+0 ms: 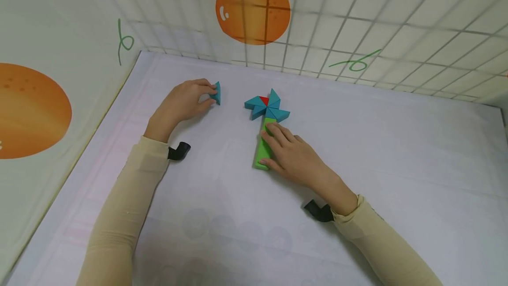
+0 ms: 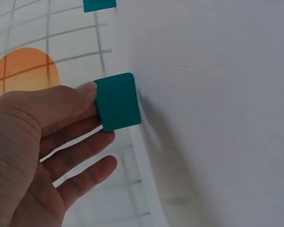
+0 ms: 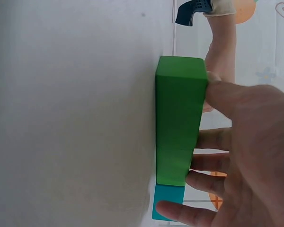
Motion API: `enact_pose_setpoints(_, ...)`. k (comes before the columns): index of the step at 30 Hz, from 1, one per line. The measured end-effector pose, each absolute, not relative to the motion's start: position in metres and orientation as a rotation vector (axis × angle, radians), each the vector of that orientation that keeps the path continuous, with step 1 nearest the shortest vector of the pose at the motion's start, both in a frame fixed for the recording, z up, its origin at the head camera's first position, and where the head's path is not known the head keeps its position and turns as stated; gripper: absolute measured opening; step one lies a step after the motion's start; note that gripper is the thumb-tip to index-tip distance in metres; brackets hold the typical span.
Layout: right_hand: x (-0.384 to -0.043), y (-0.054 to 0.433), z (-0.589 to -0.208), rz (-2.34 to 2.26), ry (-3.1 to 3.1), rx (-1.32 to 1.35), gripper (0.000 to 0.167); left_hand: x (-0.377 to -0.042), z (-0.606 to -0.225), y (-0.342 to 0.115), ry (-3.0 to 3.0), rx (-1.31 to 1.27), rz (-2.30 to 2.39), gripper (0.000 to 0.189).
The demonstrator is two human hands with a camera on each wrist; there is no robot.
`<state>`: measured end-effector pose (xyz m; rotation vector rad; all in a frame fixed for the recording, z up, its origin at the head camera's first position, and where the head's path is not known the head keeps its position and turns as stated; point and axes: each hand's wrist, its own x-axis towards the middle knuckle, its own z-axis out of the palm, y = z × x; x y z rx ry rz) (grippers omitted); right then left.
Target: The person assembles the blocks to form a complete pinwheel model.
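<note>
My left hand (image 1: 186,100) pinches a blue triangular block (image 1: 217,93) between thumb and fingers, at or just above the table left of a pinwheel shape. In the left wrist view a square face of this block (image 2: 118,101) shows. The pinwheel (image 1: 274,101) is laid from several blue triangular blocks and one red triangular block (image 1: 263,100). Below it, like a handle, lies a long green block (image 1: 262,151). My right hand (image 1: 295,156) rests on that green block with fairly straight fingers, thumb near its lower end. In the right wrist view a fingertip touches a blue block (image 3: 169,195) beyond the green one (image 3: 180,113).
The white table (image 1: 377,153) meets a grid-patterned wall (image 1: 317,34) at the back and a pale wall (image 1: 59,25) on the left, both with orange fruit prints. Black wrist mounts (image 1: 179,151) stick out from both sleeves.
</note>
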<state>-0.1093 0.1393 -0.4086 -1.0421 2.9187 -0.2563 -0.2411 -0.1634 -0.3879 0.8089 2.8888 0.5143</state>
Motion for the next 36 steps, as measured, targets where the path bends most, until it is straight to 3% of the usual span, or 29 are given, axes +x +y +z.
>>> enact_pose_setpoints(12, -0.109, 0.139, -0.41, -0.257, 2.926, -1.047, 0.067, -0.238, -0.385, -0.161, 2.895, 0.797, 0.496, 0.034)
enact_pose_setpoints(23, -0.109, 0.139, -0.409, -0.261, 2.907, -1.028, 0.068, -0.231, -0.376, -0.149, 2.863, 0.748, 0.384, 0.024)
enact_pose_setpoints(36, -0.11, 0.139, -0.41, -0.266, 2.911, -1.04, 0.067, -0.214, -0.372, -0.138, 2.853, 0.84, 0.301, 0.019)
